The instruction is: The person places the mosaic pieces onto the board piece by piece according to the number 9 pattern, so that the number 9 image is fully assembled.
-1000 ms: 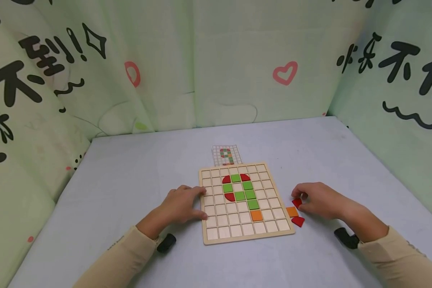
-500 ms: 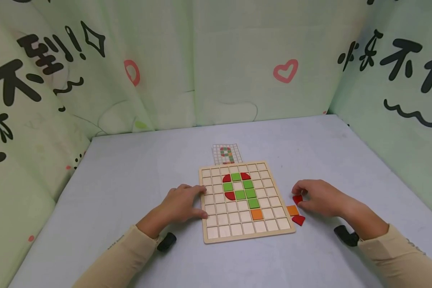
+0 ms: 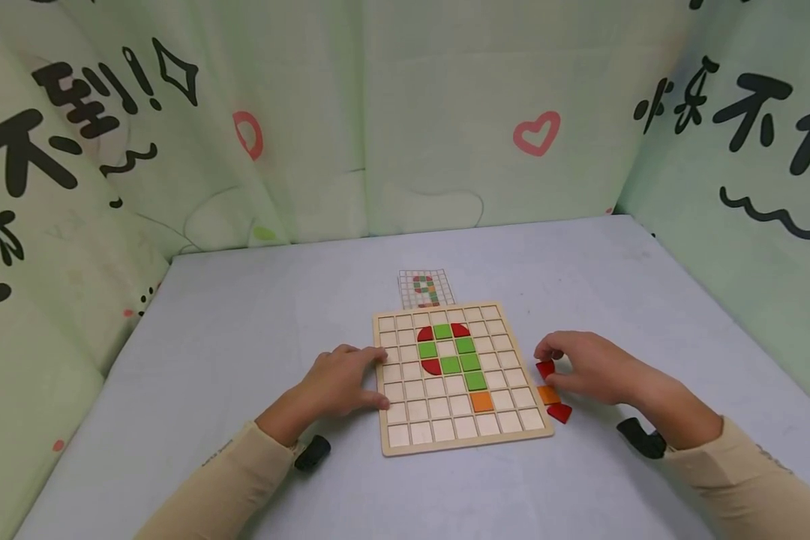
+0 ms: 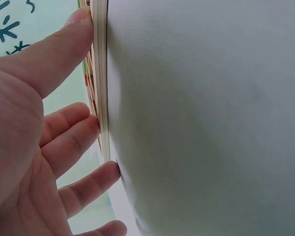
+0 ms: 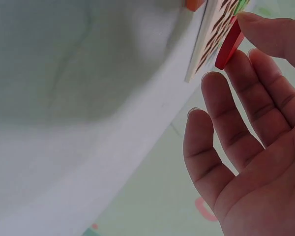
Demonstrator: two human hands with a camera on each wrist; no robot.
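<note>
A wooden grid board (image 3: 439, 390) lies on the table, with green, red and orange tiles set in some of its squares. My left hand (image 3: 340, 382) rests against the board's left edge, thumb and fingers spread; the left wrist view shows fingertips (image 4: 91, 123) touching the rim. Between thumb and fingers, my right hand (image 3: 597, 367) pinches a red tile (image 5: 229, 44), held just off the board's right edge. Below that hand, an orange tile (image 3: 548, 395) and another red tile (image 3: 559, 412) lie beside the board.
Behind the board lies a small printed card (image 3: 425, 289) with a coloured grid pattern, its near edge meeting the board. A white cloth covers the table (image 3: 277, 292). Pale green curtains (image 3: 439, 112) with black writing and hearts enclose the back and sides.
My right hand has lifted the red tile from beside the other loose tiles and moved it left, toward the board. The left hand and the board have stayed in place.
</note>
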